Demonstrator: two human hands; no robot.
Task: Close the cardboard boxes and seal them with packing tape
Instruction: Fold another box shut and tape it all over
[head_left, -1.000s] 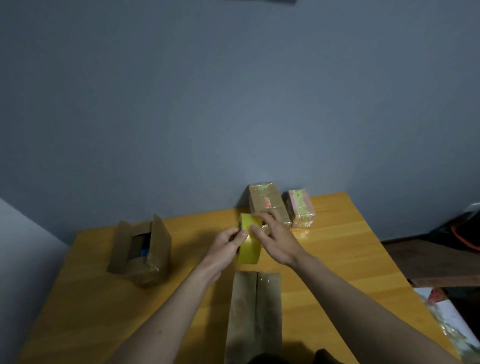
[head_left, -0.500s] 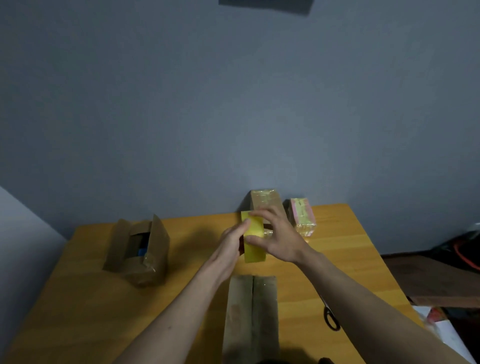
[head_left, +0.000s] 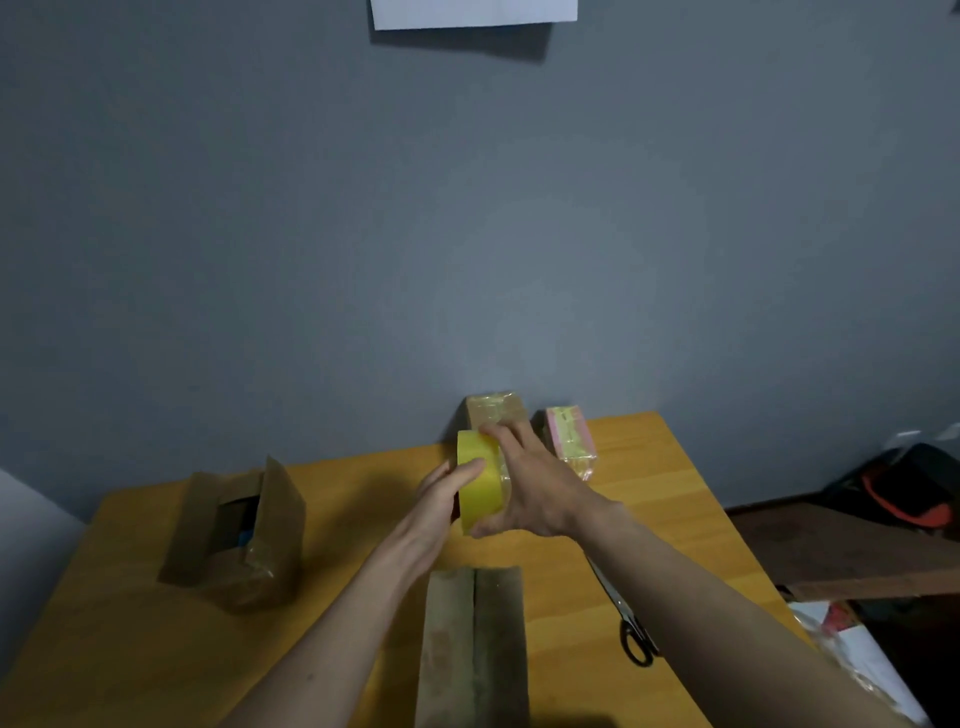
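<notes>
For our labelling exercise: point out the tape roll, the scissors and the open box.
tape roll (head_left: 480, 486), head view, yellow outer band.
scissors (head_left: 638, 644), head view, black handle loops.
open box (head_left: 280, 514), head view, raised flap.

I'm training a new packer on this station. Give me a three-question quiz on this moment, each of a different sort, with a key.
1. True or false: the box with raised flaps at the table's left is already closed.
2. What do both hands hold?
A. scissors
B. yellow tape roll
C. pink box
3. Fill in: the scissors lie on the table beside the ___ forearm.

Key:
1. False; its flaps stand up.
2. B; left hand and right hand grip the yellow tape roll above the closed box.
3. right
</notes>
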